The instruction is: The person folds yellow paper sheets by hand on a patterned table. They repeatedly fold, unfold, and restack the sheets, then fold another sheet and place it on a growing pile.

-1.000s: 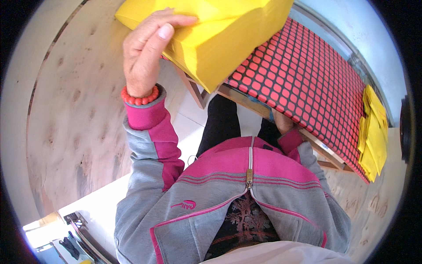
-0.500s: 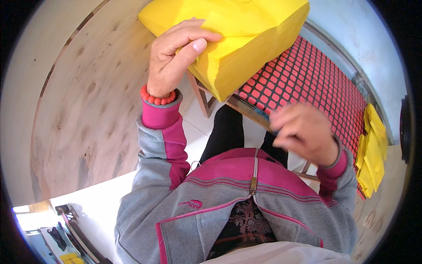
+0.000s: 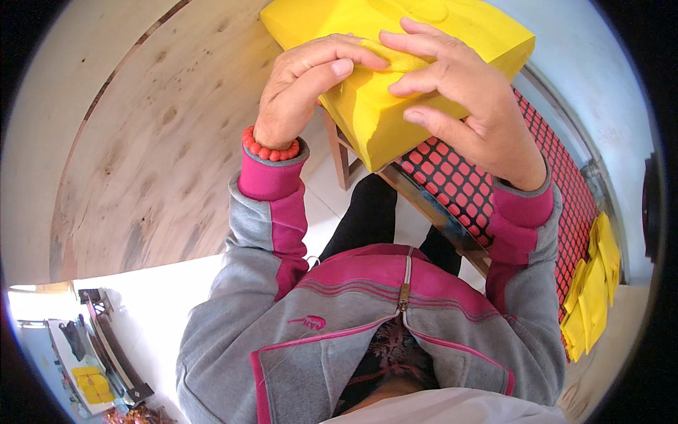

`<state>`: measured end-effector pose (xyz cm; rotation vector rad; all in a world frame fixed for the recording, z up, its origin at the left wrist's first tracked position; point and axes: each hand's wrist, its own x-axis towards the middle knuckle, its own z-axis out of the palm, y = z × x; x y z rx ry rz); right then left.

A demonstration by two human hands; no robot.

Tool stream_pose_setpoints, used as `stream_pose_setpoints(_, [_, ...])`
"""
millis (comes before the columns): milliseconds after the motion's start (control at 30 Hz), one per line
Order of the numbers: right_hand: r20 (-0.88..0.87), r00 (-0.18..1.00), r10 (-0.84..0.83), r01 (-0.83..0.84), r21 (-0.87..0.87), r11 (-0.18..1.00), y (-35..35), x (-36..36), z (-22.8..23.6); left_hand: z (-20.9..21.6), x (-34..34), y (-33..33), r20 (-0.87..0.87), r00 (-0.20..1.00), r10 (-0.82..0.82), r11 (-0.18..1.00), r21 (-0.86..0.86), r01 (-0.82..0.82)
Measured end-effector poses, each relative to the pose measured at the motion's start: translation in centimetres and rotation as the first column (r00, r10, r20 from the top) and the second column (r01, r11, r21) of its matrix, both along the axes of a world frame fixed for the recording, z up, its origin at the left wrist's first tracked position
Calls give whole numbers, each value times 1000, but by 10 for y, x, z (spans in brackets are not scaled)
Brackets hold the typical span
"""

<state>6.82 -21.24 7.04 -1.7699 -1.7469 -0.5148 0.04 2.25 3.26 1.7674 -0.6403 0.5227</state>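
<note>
A bright yellow fabric bag [image 3: 487, 35], boxy with creased side panels, lies at the top of the view on the near-left end of a table. My left hand [image 3: 300, 85], with a red bead bracelet at the wrist, holds the bag's near left edge. Its forefinger lies along the fabric and the thumb is bent beside it; the other fingertips are mostly hidden. From the right, my right hand [image 3: 462, 95] reaches over the bag with fingers spread. Its fingertips are at the bunched fabric close to my left fingertips; firm contact is hard to tell.
A red-and-black patterned cover [image 3: 452, 180] lies on the wooden-framed table. Several folded yellow pieces [image 3: 590, 290] sit at its right end. A large wooden board [image 3: 148, 141] stands on the left. Yellow items [image 3: 93, 385] rest on a surface at lower left.
My right hand has risen from beside the table edge to the bag, its fingers now spread. My left hand stays at the same part of the bag. The whole view has shifted slightly.
</note>
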Motion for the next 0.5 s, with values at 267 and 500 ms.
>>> stream_pose_setpoints(267, [-48, 999, 7, -3, 84, 997, 10, 9, -13, -3, 6, 7, 54, 998, -16, 1000, 8, 15])
stream_pose_setpoints(500, [-103, 995, -5, 20, 151, 988, 14, 4, -16, -2, 7, 9, 67, 997, -33, 999, 44, 30])
